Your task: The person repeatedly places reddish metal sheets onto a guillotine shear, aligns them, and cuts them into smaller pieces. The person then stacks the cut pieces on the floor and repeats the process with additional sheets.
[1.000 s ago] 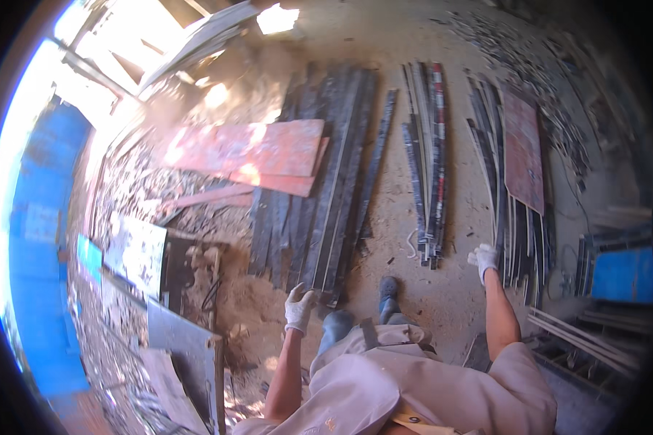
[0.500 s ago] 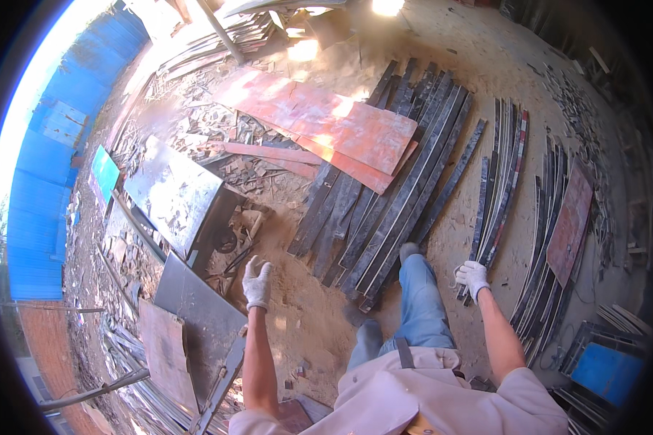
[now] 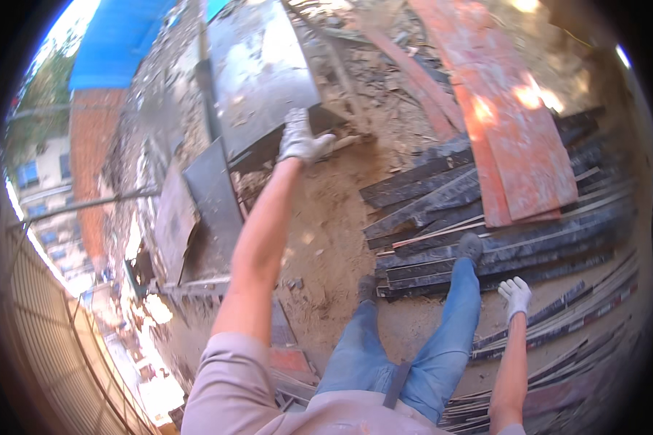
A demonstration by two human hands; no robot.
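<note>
My left hand (image 3: pixel 302 138), in a white glove, reaches forward with thumb and fingers spread. It is open and holds nothing. In the picture it overlaps the near corner of a grey flat-topped bench (image 3: pixel 265 80); whether it touches I cannot tell. My right hand (image 3: pixel 516 296), gloved too, hangs low on the right, fingers loosely apart and nothing in them. Nearest to it lie long dark strips (image 3: pixel 551 319) on the ground. Ahead of my feet is a stack of black-faced boards (image 3: pixel 500 250), with reddish panels (image 3: pixel 519 138) lying across it.
A dark sheet (image 3: pixel 214 206) and a brownish panel (image 3: pixel 175 221) lean to the left of the bench. Scrap pieces (image 3: pixel 384 80) litter the dusty ground (image 3: pixel 326 225) beyond. A blue metal fence (image 3: pixel 116 43) and a metal pole (image 3: pixel 87 203) stand at the left.
My view has swung left, so the boards now appear further right and turned. My left arm has stretched forward toward the bench. The right hand stays low at my right side.
</note>
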